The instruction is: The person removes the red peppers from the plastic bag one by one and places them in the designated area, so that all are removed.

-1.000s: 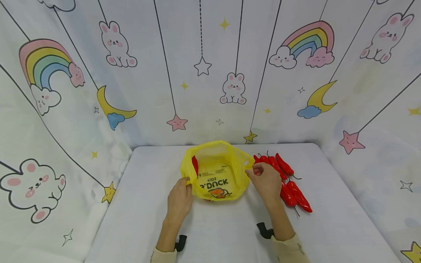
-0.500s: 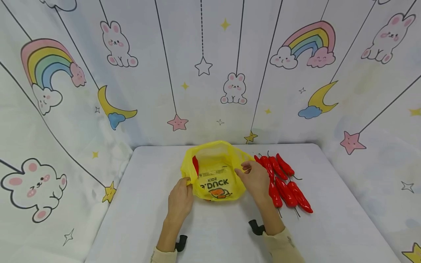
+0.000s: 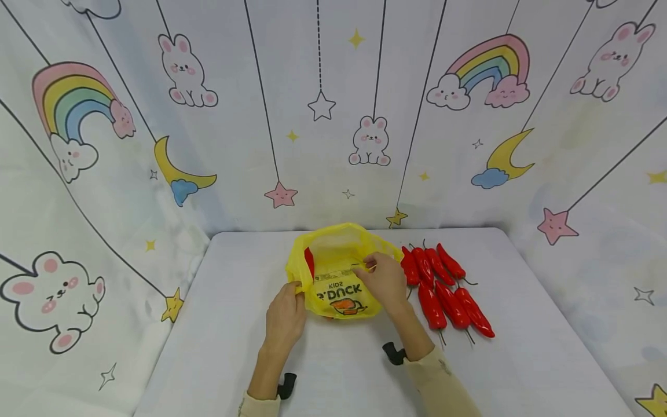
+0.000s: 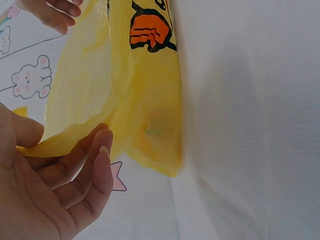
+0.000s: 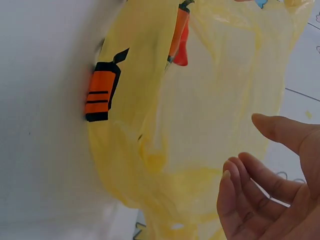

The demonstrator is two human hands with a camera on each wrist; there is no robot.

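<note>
A thin yellow plastic bag with dark lettering and an orange duck-bill print stands with its mouth open on the white table. My left hand pinches the left edge of the bag between thumb and fingers, as the left wrist view also shows. Over the right side of the bag's mouth is my right hand. Its thumb and fingers are apart with nothing between them. Something red shows inside the bag at the left; its full shape is hidden. Right of the bag lie several red chili peppers with thin stems.
The white table meets a cloth backdrop printed with rabbits, rainbows, moons and stars. A black curved piece sits at each wrist, near the beige sleeves.
My right hand has let go of the bag's right handle and moved left over the mouth, uncovering more peppers. The left hand keeps its hold in the same place.
</note>
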